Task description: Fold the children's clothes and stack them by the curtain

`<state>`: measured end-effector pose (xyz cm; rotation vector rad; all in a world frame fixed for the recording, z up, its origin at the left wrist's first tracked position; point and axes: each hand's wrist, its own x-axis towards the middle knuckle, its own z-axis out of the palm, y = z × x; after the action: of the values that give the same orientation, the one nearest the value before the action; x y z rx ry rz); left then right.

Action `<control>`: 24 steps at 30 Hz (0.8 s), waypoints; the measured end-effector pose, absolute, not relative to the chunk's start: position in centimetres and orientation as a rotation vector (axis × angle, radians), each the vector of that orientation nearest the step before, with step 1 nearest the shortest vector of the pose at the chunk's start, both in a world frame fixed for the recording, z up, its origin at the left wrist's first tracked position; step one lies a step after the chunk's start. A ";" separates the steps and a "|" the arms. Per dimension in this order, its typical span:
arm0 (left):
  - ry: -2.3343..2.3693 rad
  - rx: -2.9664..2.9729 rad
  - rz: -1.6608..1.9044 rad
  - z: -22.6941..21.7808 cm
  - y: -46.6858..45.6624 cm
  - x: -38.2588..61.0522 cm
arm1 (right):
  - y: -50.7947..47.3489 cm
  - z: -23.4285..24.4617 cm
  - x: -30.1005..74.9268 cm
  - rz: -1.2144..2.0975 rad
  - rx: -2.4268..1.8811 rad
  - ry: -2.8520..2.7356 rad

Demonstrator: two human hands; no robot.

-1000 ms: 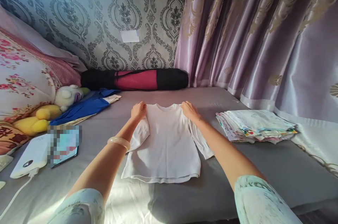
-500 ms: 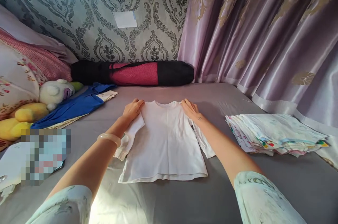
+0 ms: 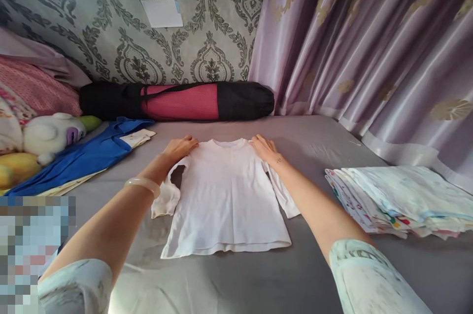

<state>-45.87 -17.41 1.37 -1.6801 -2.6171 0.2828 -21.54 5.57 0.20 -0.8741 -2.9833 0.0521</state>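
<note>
A small white long-sleeved shirt lies spread out on the grey bed sheet, its neckline at the far side and its hem toward me. At the left shoulder seam, my left hand has its fingers closed on the fabric. My right hand pinches the other shoulder, close to the collar. Both sleeves hang down along the sides of the shirt; the left one is bent and crumpled under my forearm, and my right forearm passes over part of the other. My fingertips are partly hidden behind the hands.
A stack of folded, printed cloths lies to the right. On the left are blue clothing, a white plush toy and a yellow plush. A black and pink roll bag lies along the wall, beside purple curtains.
My left hand has shifted slightly left with the shirt's shoulder, and the left sleeve hangs farther out, with a gap beside the body. The camera view has also shifted a little.
</note>
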 end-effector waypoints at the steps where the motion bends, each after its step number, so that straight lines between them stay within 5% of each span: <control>1: -2.649 -1.676 0.266 1.4 -17.2 -45.9 | 5.6 0.2 -21.6 0.038 -0.851 -2.971; 17: -3.042 -1.217 -0.086 -0.5 -11.7 -42.7 | 3.1 -1.8 -25.1 0.145 -0.908 -2.745; 24: -2.953 -1.285 0.152 1.4 -12.3 -42.1 | 4.3 0.0 -23.7 0.406 -0.858 -2.701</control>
<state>-42.11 -12.27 1.43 -1.2854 -2.9526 0.1519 -23.74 4.31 0.03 -0.8577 -2.7006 0.4059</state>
